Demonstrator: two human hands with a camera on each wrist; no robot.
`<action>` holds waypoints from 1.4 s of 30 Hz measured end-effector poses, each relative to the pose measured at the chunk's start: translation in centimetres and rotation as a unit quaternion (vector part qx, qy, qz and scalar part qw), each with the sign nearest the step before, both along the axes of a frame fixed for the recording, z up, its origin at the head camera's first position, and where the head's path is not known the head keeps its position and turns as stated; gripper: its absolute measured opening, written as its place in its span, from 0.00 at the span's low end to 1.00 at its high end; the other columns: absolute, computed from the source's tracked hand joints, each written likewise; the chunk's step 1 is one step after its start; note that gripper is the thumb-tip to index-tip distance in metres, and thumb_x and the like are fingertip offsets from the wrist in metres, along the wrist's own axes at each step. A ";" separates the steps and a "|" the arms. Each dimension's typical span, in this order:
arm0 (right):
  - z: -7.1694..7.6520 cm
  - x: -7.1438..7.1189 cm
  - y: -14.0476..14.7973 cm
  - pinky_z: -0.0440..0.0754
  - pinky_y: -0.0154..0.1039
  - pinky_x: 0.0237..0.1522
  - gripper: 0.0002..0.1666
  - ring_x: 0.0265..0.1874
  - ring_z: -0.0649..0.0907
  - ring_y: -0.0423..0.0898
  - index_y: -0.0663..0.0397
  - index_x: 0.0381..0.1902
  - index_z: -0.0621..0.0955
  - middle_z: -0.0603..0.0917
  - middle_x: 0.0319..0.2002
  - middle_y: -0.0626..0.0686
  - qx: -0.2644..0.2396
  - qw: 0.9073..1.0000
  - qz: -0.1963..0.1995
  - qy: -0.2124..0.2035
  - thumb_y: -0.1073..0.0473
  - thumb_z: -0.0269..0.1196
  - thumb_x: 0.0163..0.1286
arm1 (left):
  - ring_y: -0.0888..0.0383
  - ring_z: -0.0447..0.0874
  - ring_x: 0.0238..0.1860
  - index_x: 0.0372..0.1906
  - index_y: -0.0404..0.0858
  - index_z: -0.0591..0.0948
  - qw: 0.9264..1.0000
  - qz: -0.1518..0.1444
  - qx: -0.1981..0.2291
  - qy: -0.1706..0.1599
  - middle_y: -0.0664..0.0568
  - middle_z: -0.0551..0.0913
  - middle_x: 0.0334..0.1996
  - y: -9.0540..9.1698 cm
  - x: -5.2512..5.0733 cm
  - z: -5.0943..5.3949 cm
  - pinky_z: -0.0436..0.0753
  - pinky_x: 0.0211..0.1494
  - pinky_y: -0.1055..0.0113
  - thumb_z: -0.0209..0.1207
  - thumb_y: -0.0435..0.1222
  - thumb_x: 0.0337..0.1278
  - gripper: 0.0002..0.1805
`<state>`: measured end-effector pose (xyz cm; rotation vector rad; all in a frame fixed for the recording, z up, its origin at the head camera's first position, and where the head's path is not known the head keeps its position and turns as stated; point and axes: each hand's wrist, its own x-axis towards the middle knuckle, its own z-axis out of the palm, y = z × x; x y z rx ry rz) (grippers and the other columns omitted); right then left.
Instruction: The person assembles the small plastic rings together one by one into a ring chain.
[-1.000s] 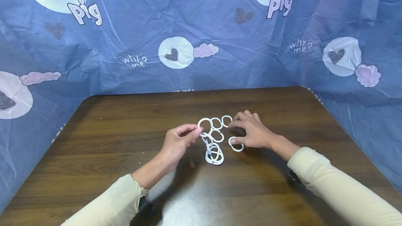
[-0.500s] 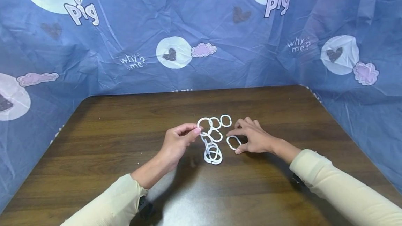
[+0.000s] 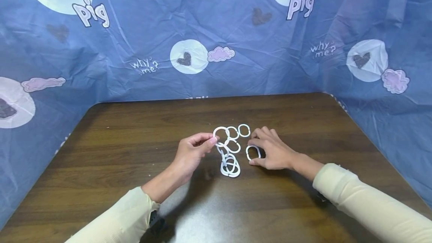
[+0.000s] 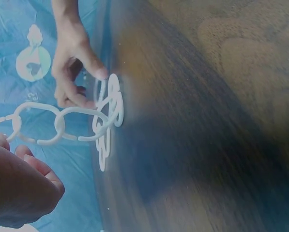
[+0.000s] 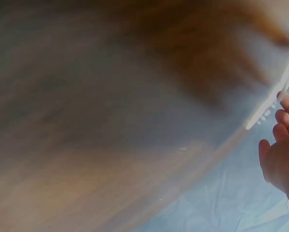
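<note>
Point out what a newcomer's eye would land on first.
Probably the white linked rings near the middle of the dark wooden table, pinched by the left grip. Just to their right, the right grip has a separate ring. Behind hangs a blue backdrop printed with "pig".

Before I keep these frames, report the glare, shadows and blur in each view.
Head: pale glare on the near part of the table, a dark shadow below the left hand, white links easily readable; left wrist: links fairly clear, a broad shadow across the table; right wrist: table badly smeared, a brownish blur above too indistinct to identify.
</note>
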<state>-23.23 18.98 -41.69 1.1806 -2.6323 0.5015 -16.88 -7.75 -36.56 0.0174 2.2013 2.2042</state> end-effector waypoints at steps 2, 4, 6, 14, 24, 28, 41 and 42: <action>0.6 0.1 -0.1 0.62 0.44 0.44 0.26 0.43 0.69 0.46 0.53 0.42 0.84 0.74 0.44 0.49 -0.018 1.000 -0.003 -0.003 0.44 0.74 0.49 | 0.61 0.75 0.28 0.42 0.32 0.84 1.000 0.001 -0.001 -0.002 0.59 0.82 0.28 0.0 0.0 0.0 0.73 0.32 0.72 0.64 0.33 0.58 0.10; 1.3 0.0 -0.4 0.62 0.44 0.45 0.26 0.44 0.69 0.46 0.53 0.42 0.84 0.75 0.44 0.48 -0.041 0.999 -0.005 -0.009 0.44 0.74 0.49 | 0.61 0.75 0.28 0.42 0.32 0.84 1.000 0.002 -0.001 -0.004 0.58 0.83 0.29 0.0 0.0 0.0 0.73 0.32 0.72 0.64 0.33 0.57 0.10; 2.1 0.1 -0.7 0.61 0.44 0.46 0.26 0.44 0.68 0.45 0.53 0.43 0.84 0.75 0.44 0.48 -0.065 0.998 -0.006 -0.018 0.45 0.74 0.49 | 0.61 0.75 0.28 0.42 0.33 0.85 1.000 0.003 0.000 -0.005 0.58 0.83 0.29 0.0 0.0 0.0 0.73 0.32 0.72 0.64 0.33 0.57 0.10; 4.5 0.1 -1.8 0.62 0.47 0.49 0.26 0.46 0.69 0.46 0.55 0.44 0.84 0.76 0.43 0.49 -0.149 0.988 0.005 -0.033 0.49 0.75 0.49 | 0.62 0.74 0.27 0.42 0.32 0.84 1.000 0.000 0.006 -0.002 0.57 0.82 0.28 0.2 0.0 0.1 0.72 0.32 0.72 0.64 0.33 0.57 0.09; 6.4 0.5 -2.9 0.65 0.46 0.50 0.23 0.45 0.69 0.44 0.53 0.44 0.84 0.77 0.43 0.47 -0.188 0.980 0.011 -0.060 0.51 0.74 0.51 | 0.61 0.75 0.27 0.41 0.32 0.85 1.000 0.005 0.002 0.001 0.58 0.80 0.26 0.2 -0.2 0.2 0.72 0.31 0.71 0.65 0.33 0.57 0.09; 6.7 0.6 -3.2 0.65 0.45 0.49 0.22 0.45 0.69 0.45 0.52 0.43 0.84 0.77 0.43 0.47 -0.191 0.979 0.013 -0.062 0.52 0.74 0.51 | 0.61 0.74 0.27 0.41 0.32 0.84 1.000 0.004 0.000 0.003 0.58 0.79 0.25 0.3 -0.3 0.2 0.72 0.31 0.71 0.64 0.33 0.57 0.10; 6.9 1.3 -4.0 0.68 0.44 0.49 0.22 0.46 0.70 0.43 0.51 0.44 0.84 0.78 0.43 0.44 -0.204 0.974 0.023 -0.098 0.51 0.74 0.52 | 0.62 0.74 0.27 0.41 0.32 0.85 1.000 0.002 0.001 0.002 0.58 0.80 0.25 0.5 -0.3 0.2 0.72 0.32 0.71 0.64 0.34 0.57 0.10; 6.9 1.4 -4.0 0.68 0.44 0.49 0.22 0.46 0.70 0.43 0.52 0.44 0.84 0.78 0.43 0.44 -0.203 0.974 0.023 -0.100 0.51 0.74 0.52 | 0.62 0.74 0.27 0.41 0.32 0.85 1.000 0.003 0.000 0.001 0.58 0.79 0.25 0.5 -0.3 0.2 0.72 0.32 0.71 0.65 0.34 0.57 0.10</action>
